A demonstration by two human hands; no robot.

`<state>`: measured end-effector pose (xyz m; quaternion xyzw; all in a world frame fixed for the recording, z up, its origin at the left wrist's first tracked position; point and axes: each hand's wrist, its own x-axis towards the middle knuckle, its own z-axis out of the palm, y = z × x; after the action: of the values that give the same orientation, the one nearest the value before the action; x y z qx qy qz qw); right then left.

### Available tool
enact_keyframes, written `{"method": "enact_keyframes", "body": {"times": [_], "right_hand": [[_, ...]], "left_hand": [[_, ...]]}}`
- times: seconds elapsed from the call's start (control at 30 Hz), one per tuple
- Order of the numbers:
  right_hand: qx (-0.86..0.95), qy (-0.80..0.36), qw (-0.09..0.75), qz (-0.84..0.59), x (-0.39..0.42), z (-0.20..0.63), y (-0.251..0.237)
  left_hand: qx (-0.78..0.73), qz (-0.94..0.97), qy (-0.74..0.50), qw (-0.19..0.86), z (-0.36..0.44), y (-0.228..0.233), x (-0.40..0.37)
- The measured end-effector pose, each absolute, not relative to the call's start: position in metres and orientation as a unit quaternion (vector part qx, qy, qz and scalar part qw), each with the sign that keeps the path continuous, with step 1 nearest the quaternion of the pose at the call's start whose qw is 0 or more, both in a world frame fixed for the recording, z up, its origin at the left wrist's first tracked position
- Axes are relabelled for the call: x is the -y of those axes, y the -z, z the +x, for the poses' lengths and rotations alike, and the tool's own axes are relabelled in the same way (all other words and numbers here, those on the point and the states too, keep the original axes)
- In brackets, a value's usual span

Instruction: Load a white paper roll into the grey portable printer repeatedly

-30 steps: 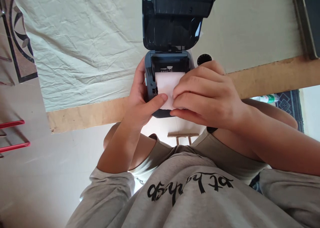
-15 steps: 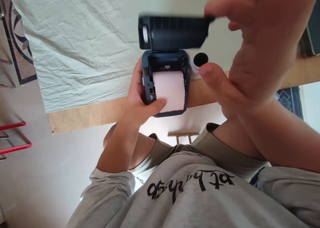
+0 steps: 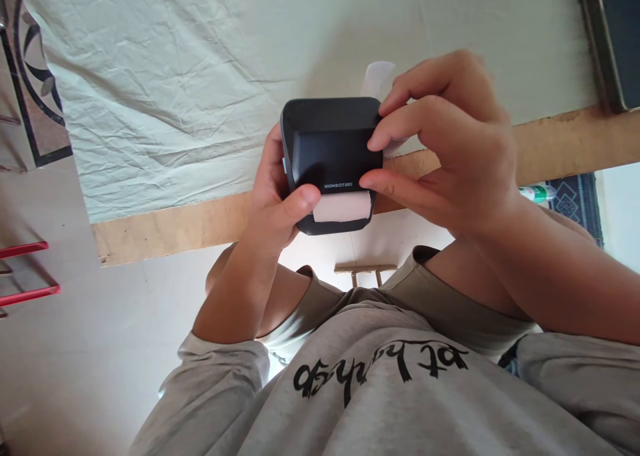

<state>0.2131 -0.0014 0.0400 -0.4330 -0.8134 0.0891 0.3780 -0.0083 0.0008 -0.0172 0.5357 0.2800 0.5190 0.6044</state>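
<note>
A small black label printer (image 3: pixel 330 156) with its lid folded down is held above the table's front edge. My left hand (image 3: pixel 277 196) wraps around its left side, thumb on the front by the paper. At the right side, my right hand (image 3: pixel 450 129) has its thumb and fingertips pressed on the lid. Part of a white paper roll (image 3: pixel 343 207) shows below the lid's lower edge; the rest of it is hidden inside. Behind the printer, a pale translucent object (image 3: pixel 379 77) is partly hidden by the printer and my right hand.
A pale, wrinkled cloth (image 3: pixel 165 96) covers the table, leaving a bare wooden edge (image 3: pixel 170 226) along the front. A dark flat object with a metallic rim (image 3: pixel 613 43) lies at the right. Red bars (image 3: pixel 30 295) stand at the left. A green-and-white tube (image 3: pixel 537 193) shows beyond my right forearm.
The printer's raised lid has swung down over the paper roll. My right hand has come down and left onto the lid. My left hand still holds the printer.
</note>
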Motion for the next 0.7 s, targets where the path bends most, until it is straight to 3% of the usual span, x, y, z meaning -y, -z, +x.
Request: {"method": "enact_keyframes", "body": {"times": [0.3,0.7], "right_hand": [[0.825,-0.126,0.3,-0.462,0.008,0.207,-0.044],[0.83,-0.093,0.34,-0.433,0.005,0.203,-0.034]], "left_hand": [[-0.323,0.491,-0.498,0.637,-0.002,-0.001,0.006],[-0.344,0.468,-0.474,0.662,-0.001,-0.005,0.008]]}}
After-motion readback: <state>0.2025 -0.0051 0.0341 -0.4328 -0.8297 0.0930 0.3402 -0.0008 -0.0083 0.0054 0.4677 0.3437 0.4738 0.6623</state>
